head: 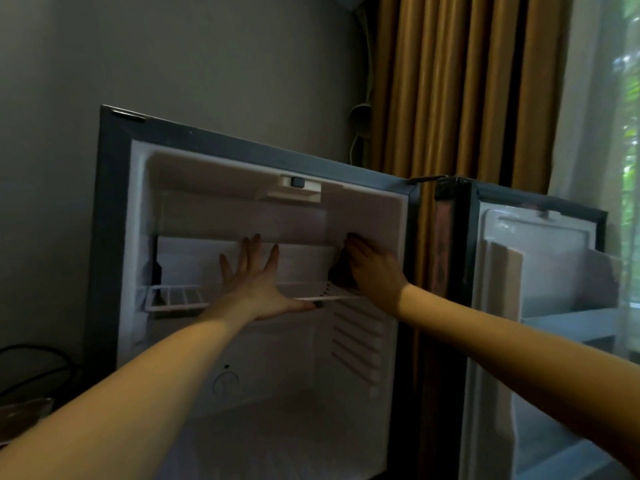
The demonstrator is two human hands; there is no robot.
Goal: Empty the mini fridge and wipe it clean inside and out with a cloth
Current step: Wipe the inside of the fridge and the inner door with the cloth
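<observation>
Head view: the dark-framed, white-lined mini fridge [114, 202] stands open at frame centre, its white-lined door [502, 271] swung out at 3 o'clock. The left hand [258, 285], fingers spread wide apart and holding nothing, reaches in over the white wire shelf [173, 297]. At 3 o'clock of it, the right hand [374, 268] lies with fingers straight and together on a dark brown cloth [341, 268], pressing it to the right inner wall just above the shelf. Ochre pleated curtains [450, 98] hang at 1 o'clock.

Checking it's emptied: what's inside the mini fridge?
A wire shelf, the open left hand, and the right hand pressing a dark cloth to the side wall. The arms hide part of the floor.
</observation>
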